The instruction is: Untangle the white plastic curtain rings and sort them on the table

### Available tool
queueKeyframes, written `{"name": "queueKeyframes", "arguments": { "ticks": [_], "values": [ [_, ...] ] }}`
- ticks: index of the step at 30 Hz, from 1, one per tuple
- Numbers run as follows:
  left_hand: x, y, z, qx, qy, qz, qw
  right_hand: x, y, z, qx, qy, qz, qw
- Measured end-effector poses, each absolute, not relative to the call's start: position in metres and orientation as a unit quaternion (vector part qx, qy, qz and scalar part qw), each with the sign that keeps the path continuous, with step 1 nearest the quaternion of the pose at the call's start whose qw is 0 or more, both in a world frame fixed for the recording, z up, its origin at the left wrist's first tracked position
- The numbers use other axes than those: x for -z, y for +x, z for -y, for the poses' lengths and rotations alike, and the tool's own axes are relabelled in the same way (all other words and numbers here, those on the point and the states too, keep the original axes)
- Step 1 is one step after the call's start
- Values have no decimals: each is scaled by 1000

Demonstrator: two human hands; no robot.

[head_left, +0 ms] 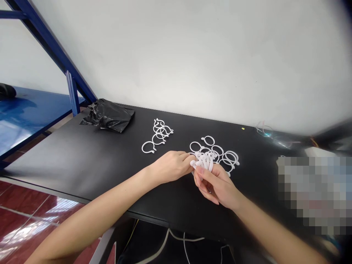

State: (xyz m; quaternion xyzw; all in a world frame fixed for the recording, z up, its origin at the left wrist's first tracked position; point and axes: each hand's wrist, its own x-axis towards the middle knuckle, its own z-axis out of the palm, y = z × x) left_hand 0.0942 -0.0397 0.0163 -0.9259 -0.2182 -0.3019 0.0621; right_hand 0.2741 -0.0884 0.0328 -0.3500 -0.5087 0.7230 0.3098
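Both my hands meet over the middle of a black table [82,157]. My right hand [216,185] is closed round a stack of several white plastic rings [205,161] threaded on its fingers. My left hand [172,167] is closed too, its fingertips pinching the left edge of that stack. Just behind the hands lies a loose pile of several white rings [222,154]. A smaller group of white rings [159,134] lies farther left on the table.
A crumpled black plastic bag [108,115] sits at the table's back left. A blue metal frame and shelf [33,110] stand to the left. A clear plastic item [265,131] lies at the back right. Cables [176,238] hang under the table's front edge.
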Motion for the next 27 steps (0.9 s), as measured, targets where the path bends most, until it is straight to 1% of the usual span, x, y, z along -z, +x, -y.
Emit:
{"name": "queueKeyframes", "arguments": {
  "ticks": [3,6,8,10,12,14,16,19,21,24,27],
  "values": [
    [-18,95,41,307,-930,201,13,-29,271,97,-689,-373,516,346],
    [-18,96,43,317,-926,200,-48,-29,270,103,-623,-372,578,374],
    [-17,96,44,323,-918,211,-90,-32,269,104,-570,-351,636,384],
    [-16,96,46,325,-907,232,-136,-33,270,103,-548,-340,662,382],
    [-17,96,47,319,-895,255,-179,-33,272,100,-576,-353,637,373],
    [-21,96,48,321,-873,279,-238,-32,274,96,-628,-363,586,361],
    [-27,98,48,333,-830,287,-343,-31,276,90,-688,-338,535,356],
    [-32,103,48,306,-740,242,-547,-32,280,82,-773,-261,473,334],
    [-31,108,48,299,-681,235,-626,-33,281,77,-802,-231,452,315],
    [-25,112,43,344,-617,279,-651,-33,277,71,-794,-258,446,323],
    [-24,104,30,374,-619,307,-618,-36,268,67,-753,-334,427,373]
  ]
}}
